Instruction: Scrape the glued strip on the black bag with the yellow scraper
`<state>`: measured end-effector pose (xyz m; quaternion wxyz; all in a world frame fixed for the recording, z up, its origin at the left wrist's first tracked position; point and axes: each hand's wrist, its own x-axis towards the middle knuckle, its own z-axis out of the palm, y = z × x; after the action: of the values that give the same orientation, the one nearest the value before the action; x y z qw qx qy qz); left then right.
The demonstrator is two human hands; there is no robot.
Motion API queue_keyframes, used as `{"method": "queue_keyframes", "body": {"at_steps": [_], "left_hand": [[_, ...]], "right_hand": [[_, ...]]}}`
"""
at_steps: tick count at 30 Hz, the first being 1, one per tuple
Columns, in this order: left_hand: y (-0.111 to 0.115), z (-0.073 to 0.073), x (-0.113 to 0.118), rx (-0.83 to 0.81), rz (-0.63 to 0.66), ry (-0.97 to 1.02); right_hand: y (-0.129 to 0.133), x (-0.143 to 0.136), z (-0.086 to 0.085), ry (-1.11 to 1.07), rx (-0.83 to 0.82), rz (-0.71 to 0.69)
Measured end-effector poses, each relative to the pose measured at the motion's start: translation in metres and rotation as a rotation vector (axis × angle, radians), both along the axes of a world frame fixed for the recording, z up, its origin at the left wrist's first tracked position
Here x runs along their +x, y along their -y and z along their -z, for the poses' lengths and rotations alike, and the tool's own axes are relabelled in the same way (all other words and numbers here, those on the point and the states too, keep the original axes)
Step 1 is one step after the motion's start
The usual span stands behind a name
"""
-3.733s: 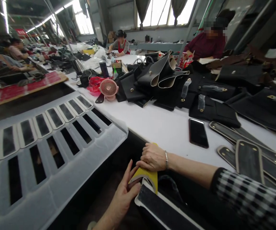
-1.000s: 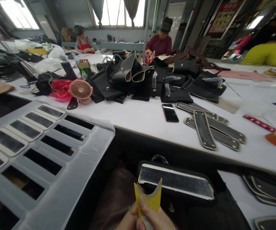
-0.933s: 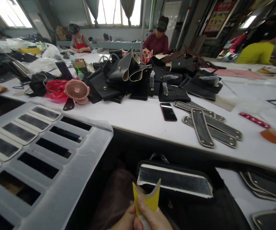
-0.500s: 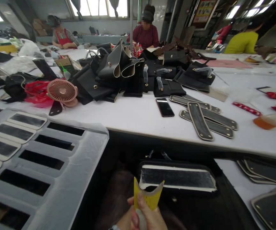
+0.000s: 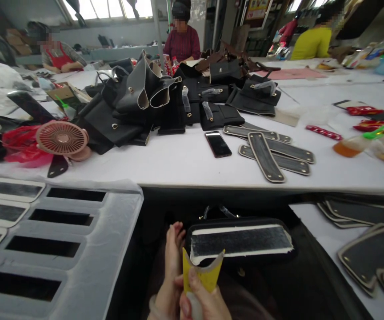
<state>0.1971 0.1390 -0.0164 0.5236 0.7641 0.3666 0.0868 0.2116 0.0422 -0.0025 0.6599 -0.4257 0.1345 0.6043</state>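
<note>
In front of the white counter (image 5: 175, 171), a black bag (image 5: 242, 240) lies panel-up, probably pliable, best steadied by its edge. My left grip (image 5: 172, 253) is unclenched beside its left end; my right grip (image 5: 202, 297) clasps a yellow curved tool (image 5: 208, 276) low, likely light and stiff.
</note>
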Motion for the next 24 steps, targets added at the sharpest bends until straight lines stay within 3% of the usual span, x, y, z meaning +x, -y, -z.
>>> {"method": "queue_keyframes", "body": {"at_steps": [2,3,6,9,24], "left_hand": [[-0.016,-0.01,0.017,-0.132,-0.143,0.154],[-0.021,-0.016,0.023,-0.219,-0.155,0.234],[-0.026,-0.032,0.032,-0.374,-0.026,0.351],[-0.023,-0.04,0.035,-0.333,-0.009,0.317],[-0.017,-0.033,0.039,-0.342,-0.101,0.35]], "right_hand": [[0.0,-0.001,0.0,-0.013,0.01,-0.003],[-0.001,-0.001,0.0,-0.019,0.015,-0.008],[-0.001,0.0,-0.003,-0.04,0.029,-0.027],[-0.001,0.0,-0.005,-0.051,0.043,-0.022],[0.009,0.013,0.008,-0.04,0.068,-0.202]]}}
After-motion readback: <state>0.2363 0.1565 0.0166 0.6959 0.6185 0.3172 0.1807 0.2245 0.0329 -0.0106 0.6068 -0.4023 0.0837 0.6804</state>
